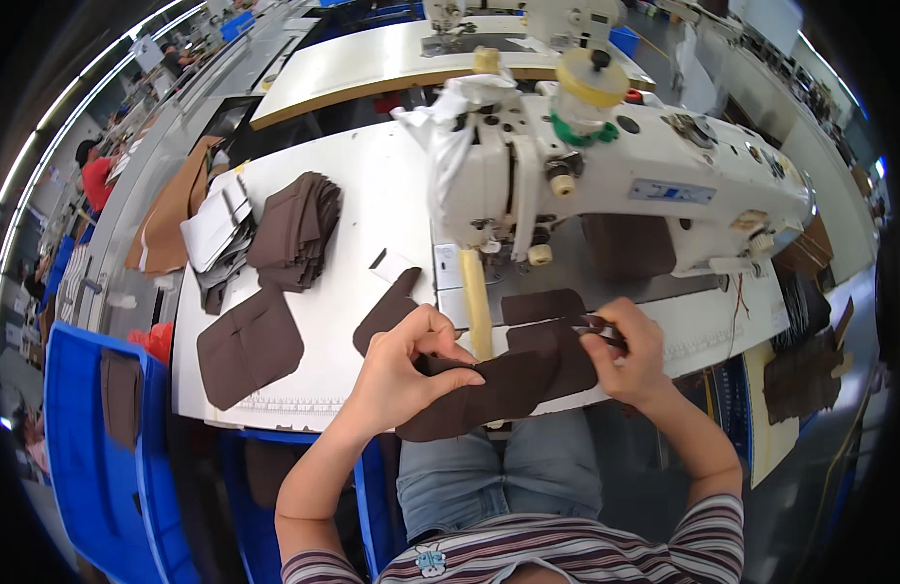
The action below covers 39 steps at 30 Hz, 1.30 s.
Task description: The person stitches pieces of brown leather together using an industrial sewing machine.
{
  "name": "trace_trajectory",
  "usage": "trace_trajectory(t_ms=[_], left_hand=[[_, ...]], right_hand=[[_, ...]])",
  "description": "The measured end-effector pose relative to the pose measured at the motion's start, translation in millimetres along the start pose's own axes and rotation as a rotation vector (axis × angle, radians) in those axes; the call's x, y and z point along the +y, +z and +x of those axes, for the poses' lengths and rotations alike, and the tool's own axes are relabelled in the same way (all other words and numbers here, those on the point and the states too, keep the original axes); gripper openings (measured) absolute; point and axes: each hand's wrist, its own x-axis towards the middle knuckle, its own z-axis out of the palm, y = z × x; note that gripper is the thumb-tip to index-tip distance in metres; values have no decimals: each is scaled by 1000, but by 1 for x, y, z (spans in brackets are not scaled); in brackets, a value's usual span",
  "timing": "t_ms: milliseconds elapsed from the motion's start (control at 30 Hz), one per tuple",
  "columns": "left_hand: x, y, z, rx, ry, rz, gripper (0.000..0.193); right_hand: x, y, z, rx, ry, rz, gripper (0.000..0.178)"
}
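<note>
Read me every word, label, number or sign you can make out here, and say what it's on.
No text reads clearly enough to quote.
Plate on the white sewing machine: markings too small to read.
Ruler strip on the table's front edge: markings too small.
Dark brown piece being held: no text shows.

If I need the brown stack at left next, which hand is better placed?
Probably the left hand: it is nearer the brown stack, though pinching a brown piece; the right hand is farther away.
</note>
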Motion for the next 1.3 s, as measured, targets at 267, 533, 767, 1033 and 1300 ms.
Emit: trace_trajectory(t_ms=[267,533,767,1033,1300], left_hand=[[40,-136,-36,164,208,525,21],[-85,-256,-116,464,-220,598,14],[-107,-282,-116,577,-141,667,11],[-90,-228,-104,603,40,1050,26],[-89,-216,-98,548,10,1104,33]], right_hand=[[108,-74,-79,211,217,-526,17],[140,-90,-80,171,330,-775,23],[144,-83,-62,120,326,-945,17],[129,-90,-68,255,214,-887,18],[138,-106,-75,213,74,-961,20]])
